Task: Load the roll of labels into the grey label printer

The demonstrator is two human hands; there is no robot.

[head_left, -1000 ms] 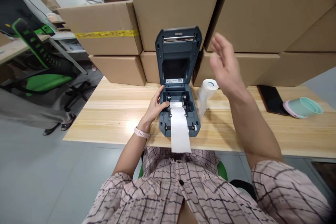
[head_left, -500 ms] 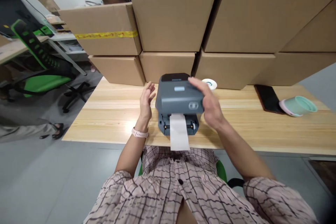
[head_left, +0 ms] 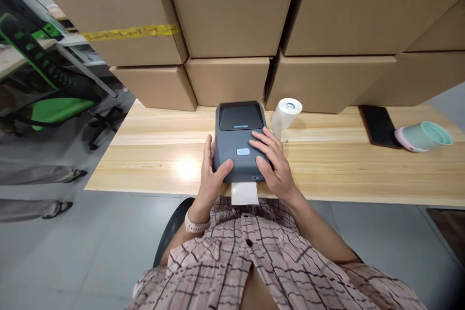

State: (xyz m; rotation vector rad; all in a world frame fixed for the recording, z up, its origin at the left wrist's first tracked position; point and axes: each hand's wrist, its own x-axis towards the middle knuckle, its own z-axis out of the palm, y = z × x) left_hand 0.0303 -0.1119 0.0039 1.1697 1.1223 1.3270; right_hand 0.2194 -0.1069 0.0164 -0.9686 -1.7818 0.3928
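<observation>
Right now I have both hands on the grey label printer (head_left: 240, 138), which sits near the front edge of the worktop (head_left: 363, 164) with its lid down. My left hand (head_left: 212, 174) grips the printer's left side, thumb laid over the top cover and fingers wrapped round the flank. My right hand (head_left: 272, 162) lies flat on the right half of the cover, fingers spread and pressing on it, closed around nothing. A strip of white label paper (head_left: 244, 193) hangs out of the front slot, over the worktop edge. Just beside the printer's back right corner stands a white paper roll (head_left: 285, 112), apart from it. Farther right lie a dark phone (head_left: 379, 126) and a mint cup (head_left: 425, 136) on its side, well apart from my hands. Stacked cardboard boxes (head_left: 232, 9) line the back of the worktop, and a green office chair (head_left: 54, 106) stands off to the left on the floor.
</observation>
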